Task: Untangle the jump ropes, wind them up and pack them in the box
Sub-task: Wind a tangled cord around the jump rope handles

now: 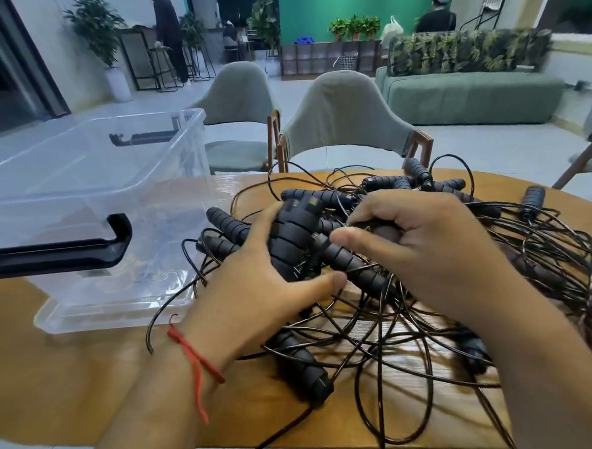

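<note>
Jump ropes all black, one big tangled heap of thin cords and ribbed foam handles on the wooden tabletop, centre to right. Clear plastic box sits on the tabletop just left of the heap, open top, black latch on its near rim; a few cord loops lie up against its right wall. Left hand at the left side of the heap, grip closed: fingers wrapped round a thick ribbed handle, which stands tilted up out of the pile, thumb stretched out below it. Red string tied on that wrist. Right hand on top of the heap, just beside the left hand, grip closed too: fingers curled down on a dark bit of the jump ropes, exact piece hidden under the fingers, thumb pointing left next to a second handle that lies slanted between the two hands. Another handle lies nearer the front edge, below the left hand. Cords spill to the right and over the front edge. Two grey-green chairs behind the tabletop
</note>
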The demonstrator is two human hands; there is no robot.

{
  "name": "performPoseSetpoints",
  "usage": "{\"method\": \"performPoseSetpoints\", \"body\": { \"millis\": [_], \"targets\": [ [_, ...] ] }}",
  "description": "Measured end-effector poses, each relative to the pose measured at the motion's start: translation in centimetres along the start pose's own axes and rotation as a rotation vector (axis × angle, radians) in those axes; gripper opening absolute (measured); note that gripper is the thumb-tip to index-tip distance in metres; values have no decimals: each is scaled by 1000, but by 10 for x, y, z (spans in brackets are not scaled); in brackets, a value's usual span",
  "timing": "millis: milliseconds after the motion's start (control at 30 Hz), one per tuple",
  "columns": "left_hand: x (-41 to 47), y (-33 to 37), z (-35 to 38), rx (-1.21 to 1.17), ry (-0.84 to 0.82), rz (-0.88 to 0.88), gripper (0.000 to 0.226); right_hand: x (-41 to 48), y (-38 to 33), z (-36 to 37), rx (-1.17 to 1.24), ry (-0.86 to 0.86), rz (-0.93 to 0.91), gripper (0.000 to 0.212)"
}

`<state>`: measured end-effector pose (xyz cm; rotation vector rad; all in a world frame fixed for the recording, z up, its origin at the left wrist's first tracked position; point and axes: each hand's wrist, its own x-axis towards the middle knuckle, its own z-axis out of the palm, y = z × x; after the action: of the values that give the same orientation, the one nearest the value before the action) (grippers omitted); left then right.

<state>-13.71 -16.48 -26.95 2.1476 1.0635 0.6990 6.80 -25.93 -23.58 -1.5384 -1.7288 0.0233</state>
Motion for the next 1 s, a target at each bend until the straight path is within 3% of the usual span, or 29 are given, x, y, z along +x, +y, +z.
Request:
{"method": "performPoseSetpoints", "body": {
  "millis": [67, 233, 467, 600, 767, 867, 933, 967, 1000],
  "targets": [
    [-2, 1, 8, 121, -36, 35, 93, 1, -10, 9, 24, -39, -40, 19],
    [-10, 3, 17, 187, -55, 136, 37, 5, -12, 14, 107, -54, -75, 25],
    [-17, 10, 25, 184, -47, 402, 18, 3, 11, -10, 324, -203, 139, 26],
    [-15, 7, 24, 138, -83, 513, 42, 1, 31, -18, 502, -255, 260, 20],
    [-17, 10, 23, -146, -63, 492, 57, 3, 42, -7, 622, -269, 374, 17],
    [-18, 18, 23, -372, -34, 487, 51, 6, 37, 11, 716, -277, 373, 16],
    [-15, 17, 22, -533, 27, 414, 41, 7, 31, 23, 650, -204, 314, 43],
    [-13, 15, 20, -606, 64, 363, 38, 7, 26, 28, 601, -172, 283, 42],
    [-10, 11, 19, -664, 100, 314, 37, 7, 23, 34, 545, -157, 260, 28]
  ]
}}
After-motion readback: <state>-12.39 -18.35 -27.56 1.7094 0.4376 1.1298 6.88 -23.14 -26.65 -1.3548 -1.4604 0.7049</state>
